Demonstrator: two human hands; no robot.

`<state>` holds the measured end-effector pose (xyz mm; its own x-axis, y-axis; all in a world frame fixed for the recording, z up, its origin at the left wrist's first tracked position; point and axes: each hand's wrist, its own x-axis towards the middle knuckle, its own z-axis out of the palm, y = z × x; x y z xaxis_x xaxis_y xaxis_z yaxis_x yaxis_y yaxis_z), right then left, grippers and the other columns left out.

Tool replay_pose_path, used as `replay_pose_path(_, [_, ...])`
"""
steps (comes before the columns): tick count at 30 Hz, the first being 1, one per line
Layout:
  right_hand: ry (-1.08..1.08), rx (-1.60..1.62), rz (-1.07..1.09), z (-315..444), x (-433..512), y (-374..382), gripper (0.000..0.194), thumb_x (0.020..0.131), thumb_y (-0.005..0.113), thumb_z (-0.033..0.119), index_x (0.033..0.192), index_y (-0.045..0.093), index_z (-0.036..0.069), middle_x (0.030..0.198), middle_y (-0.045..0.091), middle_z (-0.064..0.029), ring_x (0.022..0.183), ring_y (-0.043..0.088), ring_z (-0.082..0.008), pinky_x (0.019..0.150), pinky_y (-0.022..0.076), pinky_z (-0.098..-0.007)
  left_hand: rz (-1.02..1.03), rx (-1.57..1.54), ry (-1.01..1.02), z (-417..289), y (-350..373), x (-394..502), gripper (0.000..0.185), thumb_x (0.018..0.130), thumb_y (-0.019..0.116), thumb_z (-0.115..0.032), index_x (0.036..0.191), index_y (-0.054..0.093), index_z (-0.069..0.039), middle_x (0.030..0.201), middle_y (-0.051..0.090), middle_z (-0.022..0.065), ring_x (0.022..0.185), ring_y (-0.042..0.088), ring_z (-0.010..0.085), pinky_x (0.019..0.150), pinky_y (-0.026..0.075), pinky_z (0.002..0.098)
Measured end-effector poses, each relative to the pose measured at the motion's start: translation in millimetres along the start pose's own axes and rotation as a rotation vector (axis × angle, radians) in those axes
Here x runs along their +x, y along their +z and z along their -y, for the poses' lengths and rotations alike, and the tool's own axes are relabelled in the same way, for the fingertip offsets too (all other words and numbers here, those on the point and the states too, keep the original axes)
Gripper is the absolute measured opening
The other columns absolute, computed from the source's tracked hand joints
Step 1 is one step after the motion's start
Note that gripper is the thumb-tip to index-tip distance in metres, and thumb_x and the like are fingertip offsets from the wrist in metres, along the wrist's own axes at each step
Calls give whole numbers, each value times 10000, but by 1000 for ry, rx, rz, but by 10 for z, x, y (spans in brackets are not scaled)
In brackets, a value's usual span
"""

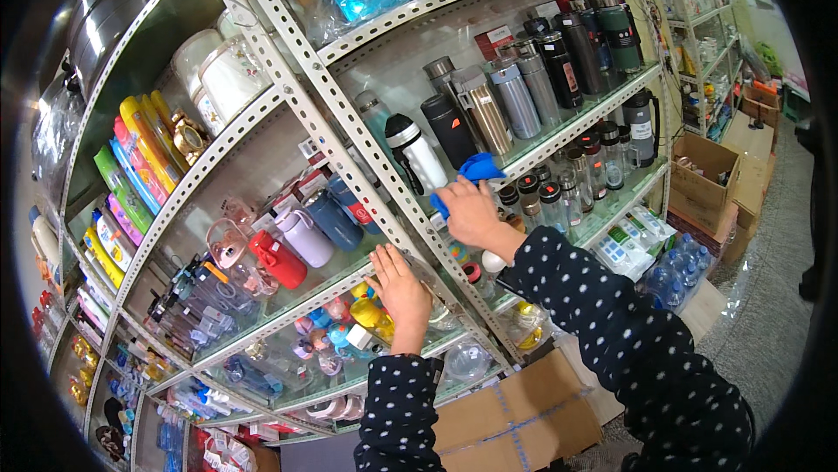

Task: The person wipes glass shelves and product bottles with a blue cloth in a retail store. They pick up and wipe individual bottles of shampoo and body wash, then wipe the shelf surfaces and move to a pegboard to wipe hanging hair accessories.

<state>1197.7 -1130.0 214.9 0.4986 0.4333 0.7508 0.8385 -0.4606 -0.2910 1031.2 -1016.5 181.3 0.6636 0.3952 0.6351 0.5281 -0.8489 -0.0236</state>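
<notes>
My right hand (473, 213) grips a blue cloth (482, 168) at the front edge of a glass shelf. Just behind the cloth stand a white bottle with a black lid (414, 152) and a matte black flask (450, 131). Beside them is a gold-toned steel flask (484, 112). Lower and to the left, my left hand (402, 295) holds nothing; its fingers are stretched out against the perforated metal shelf edge (340, 292). Near that hand are a yellow cup (370, 315), a dark blue tumbler (332, 218) and a lilac bottle (304, 236).
Perforated metal uprights (373, 144) divide the racks. Glass bottles with dark lids (550, 200) crowd the shelf below my right hand. A taped cardboard box (517, 413) lies low in front. To the right are packed water bottles (677, 272) and an open carton (704, 174).
</notes>
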Motion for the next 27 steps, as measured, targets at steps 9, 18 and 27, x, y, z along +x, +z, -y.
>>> replay_pose_path(9, [-112, -45, 42, -53, 6, -39, 391, 825, 551, 93, 1204, 601, 175, 1194, 588, -120, 1273, 467, -344, 1029, 300, -632, -78, 79, -11, -33, 115, 22, 648, 909, 471, -92, 1507, 243, 4, 1562, 258, 189, 1475, 189, 339, 1124, 154, 655])
replay_pose_path(18, [-96, -44, 53, -65, 30, -9, 343, 853, 579, 126, 1191, 602, 178, 1199, 581, -123, 1273, 455, -365, 1043, 274, -651, -229, -66, 253, -278, 45, -19, 794, 763, 593, -81, 1489, 286, 8, 1580, 199, 233, 1480, 135, 400, 1150, 74, 627])
replay_pose_path(27, [-126, -164, 107, -155, 40, -147, 385, 797, 647, 186, 1179, 602, 180, 1124, 582, -95, 1188, 510, -308, 1003, 327, -606, -73, 189, 192, -685, 106, 420, 769, 809, 602, -213, 1497, 315, -25, 1610, 171, 146, 1497, 107, 338, 1145, 58, 649])
